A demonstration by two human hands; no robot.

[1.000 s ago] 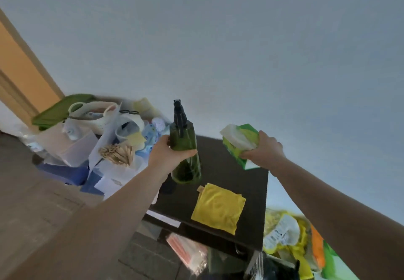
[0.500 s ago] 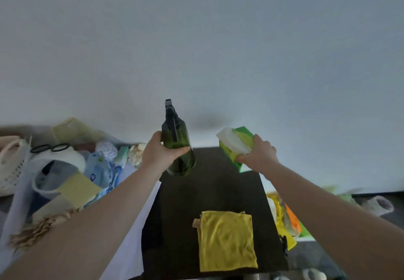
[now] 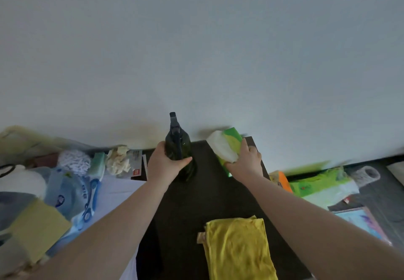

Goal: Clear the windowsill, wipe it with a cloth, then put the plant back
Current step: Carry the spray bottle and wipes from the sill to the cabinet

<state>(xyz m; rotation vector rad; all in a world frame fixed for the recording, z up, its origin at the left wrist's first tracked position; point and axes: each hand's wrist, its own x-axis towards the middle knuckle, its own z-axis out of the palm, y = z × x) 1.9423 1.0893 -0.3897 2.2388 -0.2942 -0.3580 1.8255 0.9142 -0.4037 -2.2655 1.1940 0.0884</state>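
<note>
My left hand (image 3: 164, 163) grips a dark green spray bottle (image 3: 177, 146) with a black nozzle, upright, low over the far end of a dark table (image 3: 192, 209). My right hand (image 3: 246, 163) holds a green and white tissue pack (image 3: 225, 146) at the table's far right corner, close to the wall. A folded yellow cloth (image 3: 238, 249) lies flat on the near right part of the table. No windowsill or plant is in view.
A white wall (image 3: 196, 50) fills the upper view. Left of the table lies a pile of bags, a blue pouch (image 3: 72, 192) and crumpled paper (image 3: 119, 159). On the floor to the right lie green packs (image 3: 317, 185) and a roll (image 3: 367, 175).
The view has swung right and down, so the table now faces me squarely. Both hands have lowered the spray bottle and tissue pack toward the table's far end.
</note>
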